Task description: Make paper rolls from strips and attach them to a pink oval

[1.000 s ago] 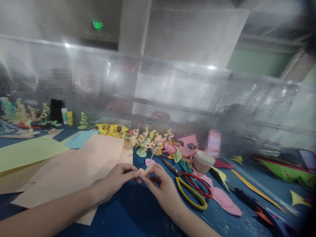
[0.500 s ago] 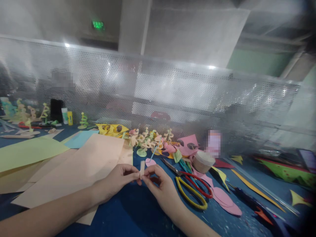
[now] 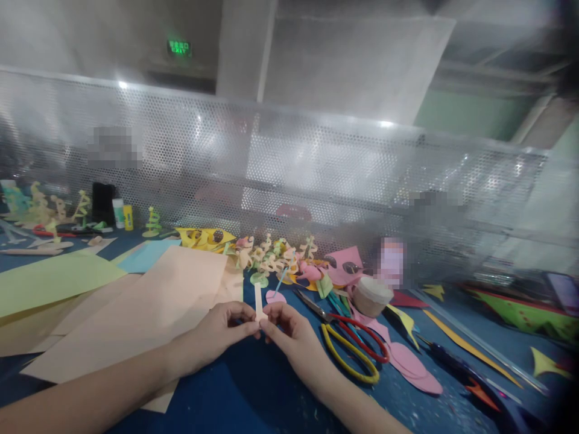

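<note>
Between my fingertips I hold a small pale peach paper strip (image 3: 258, 300), upright, with a wider part at its bottom. My left hand (image 3: 227, 328) pinches its lower end from the left. From the right, my right hand (image 3: 289, 331) pinches the same end, so both sets of fingertips nearly meet. Just beyond the strip lie a pink paper oval (image 3: 275, 297) with a thin blue stem and a cluster of curled paper figures (image 3: 271, 259). Scissors (image 3: 353, 346) with red and yellow handles rest to the right of my right hand.
Large peach sheets (image 3: 172, 289) and a green sheet (image 3: 54, 277) cover the left side. At right are a paper tub (image 3: 371, 295), pink ovals (image 3: 414, 364), a dark blue glue gun (image 3: 479, 374) and a phone (image 3: 563, 289). A perforated metal screen (image 3: 289, 163) stands behind the table.
The paper strip now shows more of its length above my fingers, with its wider base visible. My fingertips have shifted slightly on it; the things on the table are unmoved.
</note>
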The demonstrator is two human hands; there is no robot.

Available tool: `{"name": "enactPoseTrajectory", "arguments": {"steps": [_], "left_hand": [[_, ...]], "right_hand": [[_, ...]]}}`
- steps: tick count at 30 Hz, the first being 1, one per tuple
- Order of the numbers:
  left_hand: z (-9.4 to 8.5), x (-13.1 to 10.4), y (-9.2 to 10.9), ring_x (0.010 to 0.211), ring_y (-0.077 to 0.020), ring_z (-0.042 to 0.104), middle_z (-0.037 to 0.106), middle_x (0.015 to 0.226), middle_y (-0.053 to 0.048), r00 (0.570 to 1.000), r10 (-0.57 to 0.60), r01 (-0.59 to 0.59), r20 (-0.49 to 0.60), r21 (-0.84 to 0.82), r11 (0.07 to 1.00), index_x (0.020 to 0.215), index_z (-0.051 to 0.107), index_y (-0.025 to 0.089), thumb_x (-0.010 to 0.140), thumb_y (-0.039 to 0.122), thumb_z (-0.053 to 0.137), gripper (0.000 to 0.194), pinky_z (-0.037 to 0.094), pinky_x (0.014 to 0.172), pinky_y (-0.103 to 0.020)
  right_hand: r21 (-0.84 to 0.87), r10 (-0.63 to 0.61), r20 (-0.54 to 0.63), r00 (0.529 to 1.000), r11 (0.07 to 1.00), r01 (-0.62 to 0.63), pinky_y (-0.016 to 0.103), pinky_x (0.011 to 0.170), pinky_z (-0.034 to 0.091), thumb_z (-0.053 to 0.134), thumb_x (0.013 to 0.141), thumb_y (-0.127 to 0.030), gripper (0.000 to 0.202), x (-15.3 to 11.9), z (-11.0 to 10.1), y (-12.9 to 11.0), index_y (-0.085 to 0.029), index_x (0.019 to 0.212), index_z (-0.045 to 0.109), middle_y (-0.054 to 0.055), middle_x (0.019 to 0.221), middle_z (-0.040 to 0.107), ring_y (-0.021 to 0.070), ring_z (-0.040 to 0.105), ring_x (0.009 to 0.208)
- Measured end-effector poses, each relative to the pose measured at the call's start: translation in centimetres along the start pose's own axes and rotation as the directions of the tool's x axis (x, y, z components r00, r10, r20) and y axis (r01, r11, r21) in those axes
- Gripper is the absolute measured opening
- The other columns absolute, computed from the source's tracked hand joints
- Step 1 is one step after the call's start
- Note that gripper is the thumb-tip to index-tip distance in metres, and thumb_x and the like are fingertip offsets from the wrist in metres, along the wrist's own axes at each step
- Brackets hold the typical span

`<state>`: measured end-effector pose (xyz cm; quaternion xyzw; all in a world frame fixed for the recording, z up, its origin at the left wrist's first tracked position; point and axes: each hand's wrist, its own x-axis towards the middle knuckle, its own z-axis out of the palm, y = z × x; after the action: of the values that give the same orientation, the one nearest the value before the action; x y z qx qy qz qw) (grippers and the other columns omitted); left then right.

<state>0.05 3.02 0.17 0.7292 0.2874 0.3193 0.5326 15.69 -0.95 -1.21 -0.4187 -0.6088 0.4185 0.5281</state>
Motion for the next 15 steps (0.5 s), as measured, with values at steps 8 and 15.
{"name": "enactPoseTrajectory", "arguments": {"steps": [8,15], "left_hand": [[0.13,-0.11,-0.57,0.07,-0.015,0.057,0.063,0.069,0.001,1.0,-0.003,0.006,-0.018,0.164,0.986,0.069,0.062,0.017,0.072,0.029,0.056,0.013,0.041,0.067,-0.023],[0.28,-0.26,-0.22,0.071,-0.0165,0.06,0.068,0.071,-0.002,0.998,-0.004,-0.009,0.067,0.191,0.982,0.069,0.067,0.017,0.079,0.035,0.05,0.027,0.042,0.068,-0.023]], "right_hand": [[-0.033,0.033,0.0,0.999,0.999,-0.033,0.023,0.056,0.04,0.058,0.073,-0.044,0.027,0.08,-0.09,0.0,-0.018,0.068,0.051,-0.004,0.059,0.048,0.0108,0.047,0.055],[0.019,0.022,-0.008,1.0,1.0,-0.022,0.023,0.055,0.039,0.058,0.074,-0.04,0.024,0.05,-0.12,0.38,-0.018,0.068,0.05,-0.003,0.062,0.05,0.0102,0.048,0.054]]}}
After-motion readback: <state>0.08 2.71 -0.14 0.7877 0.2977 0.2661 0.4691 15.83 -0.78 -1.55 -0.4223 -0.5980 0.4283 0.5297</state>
